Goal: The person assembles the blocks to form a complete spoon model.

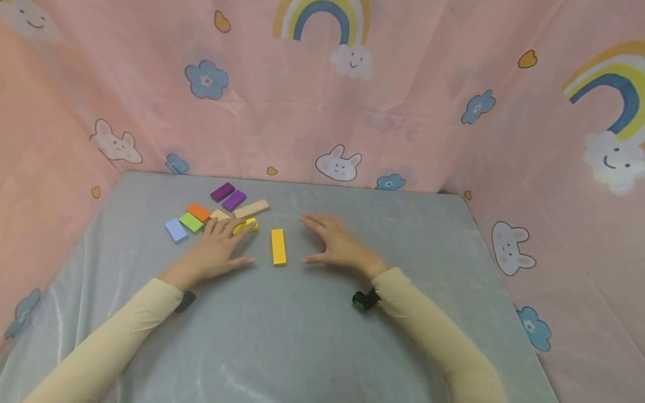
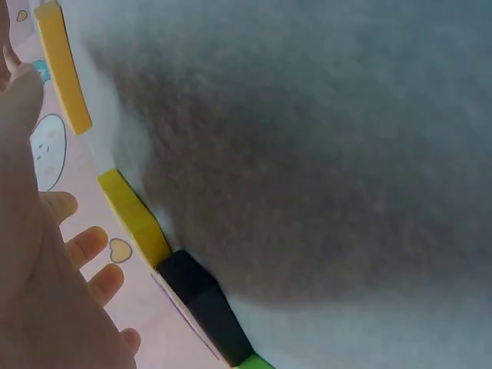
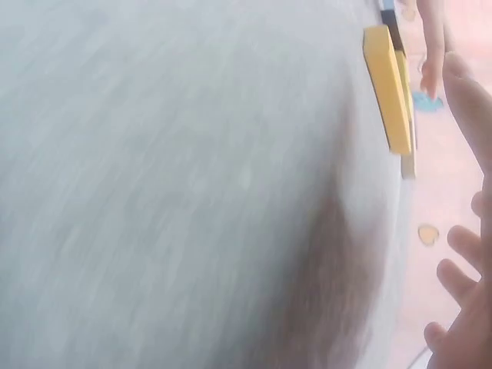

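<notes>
An orange-yellow block (image 1: 279, 247) lies flat on the grey cloth between the two hands, touched by neither. To its left is my left hand (image 1: 214, 252), fingers spread above a bright yellow block (image 1: 246, 226) and partly covering it in the head view. A black block (image 2: 204, 304) shows beside that yellow block in the left wrist view; the hand hides it in the head view. On the other side, my right hand (image 1: 345, 246) hovers with thumb and fingers apart, holding nothing. In the right wrist view the orange-yellow block (image 3: 388, 92) stands off from the thumb.
Several more blocks lie at the back left: purple (image 1: 234, 200), dark purple (image 1: 223, 192), orange (image 1: 199, 212), green (image 1: 191, 223), light blue (image 1: 176, 230) and plain wood (image 1: 252, 209). A pink patterned curtain (image 1: 282, 123) borders the grey table (image 1: 302, 336).
</notes>
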A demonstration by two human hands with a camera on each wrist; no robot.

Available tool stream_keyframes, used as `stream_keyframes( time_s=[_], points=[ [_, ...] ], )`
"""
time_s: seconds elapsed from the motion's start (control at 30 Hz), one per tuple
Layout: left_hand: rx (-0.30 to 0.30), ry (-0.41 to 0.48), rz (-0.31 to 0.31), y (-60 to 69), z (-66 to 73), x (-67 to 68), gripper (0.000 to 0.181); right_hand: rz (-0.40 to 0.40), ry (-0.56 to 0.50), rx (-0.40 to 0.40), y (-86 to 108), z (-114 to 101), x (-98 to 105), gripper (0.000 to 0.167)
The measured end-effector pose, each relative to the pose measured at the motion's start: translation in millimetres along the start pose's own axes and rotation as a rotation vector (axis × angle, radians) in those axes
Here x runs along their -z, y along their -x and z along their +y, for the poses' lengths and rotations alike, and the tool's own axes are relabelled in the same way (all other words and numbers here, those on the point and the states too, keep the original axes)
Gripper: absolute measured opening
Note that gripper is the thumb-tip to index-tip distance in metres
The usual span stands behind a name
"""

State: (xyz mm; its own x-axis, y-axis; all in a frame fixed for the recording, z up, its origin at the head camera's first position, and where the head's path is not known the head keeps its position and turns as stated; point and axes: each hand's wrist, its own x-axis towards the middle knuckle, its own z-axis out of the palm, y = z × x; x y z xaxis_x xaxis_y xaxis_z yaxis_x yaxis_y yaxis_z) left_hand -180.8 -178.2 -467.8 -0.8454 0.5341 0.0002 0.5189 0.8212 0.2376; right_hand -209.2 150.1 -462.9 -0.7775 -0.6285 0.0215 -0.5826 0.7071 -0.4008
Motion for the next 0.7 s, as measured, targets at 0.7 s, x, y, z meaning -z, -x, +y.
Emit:
stream_keyframes(
  time_s=[0.7],
  points=[
    [0.053,-0.017,-0.051,-7.2,8.4,-3.1,0.085,-0.093,-0.003,0.074,-40.2,-23,-27,0.108]
  ],
)
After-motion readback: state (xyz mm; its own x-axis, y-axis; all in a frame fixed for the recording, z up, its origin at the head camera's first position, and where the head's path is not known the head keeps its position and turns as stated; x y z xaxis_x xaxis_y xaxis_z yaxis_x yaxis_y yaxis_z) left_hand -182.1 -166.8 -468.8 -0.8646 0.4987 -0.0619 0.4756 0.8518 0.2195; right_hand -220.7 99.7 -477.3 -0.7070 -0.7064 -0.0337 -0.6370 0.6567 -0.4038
